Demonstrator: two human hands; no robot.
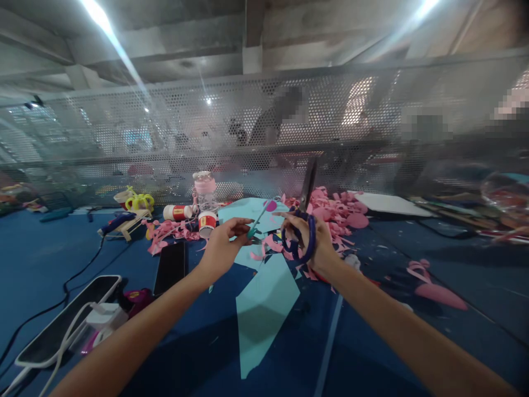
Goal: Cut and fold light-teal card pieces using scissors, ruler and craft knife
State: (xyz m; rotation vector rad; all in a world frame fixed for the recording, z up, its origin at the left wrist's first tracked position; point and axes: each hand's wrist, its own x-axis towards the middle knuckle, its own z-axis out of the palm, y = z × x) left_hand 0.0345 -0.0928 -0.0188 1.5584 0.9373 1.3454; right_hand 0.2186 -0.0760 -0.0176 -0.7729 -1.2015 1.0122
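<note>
My left hand (225,245) pinches a small teal paper strip (257,219) between thumb and fingers. Facing it, my right hand (318,242) has its fingers through the dark blue handles of a pair of scissors (306,190), whose blades point up and look closed together. Below both hands a large pale teal sheet of paper (266,309) with cut edges lies on the blue table. Another teal sheet (239,212) lies beyond the hands, and a small purple disc (270,205) shows near the strip's upper end. Pink paper scraps (330,212) pile up behind my right hand.
To the left are a black phone (171,267), a power strip (70,320) with a white plug and cables, and a blue glue gun (118,221). Paper cups (206,223) and a pink-lidded bottle (205,190) stand farther back. A perforated metal screen (165,132) borders the table.
</note>
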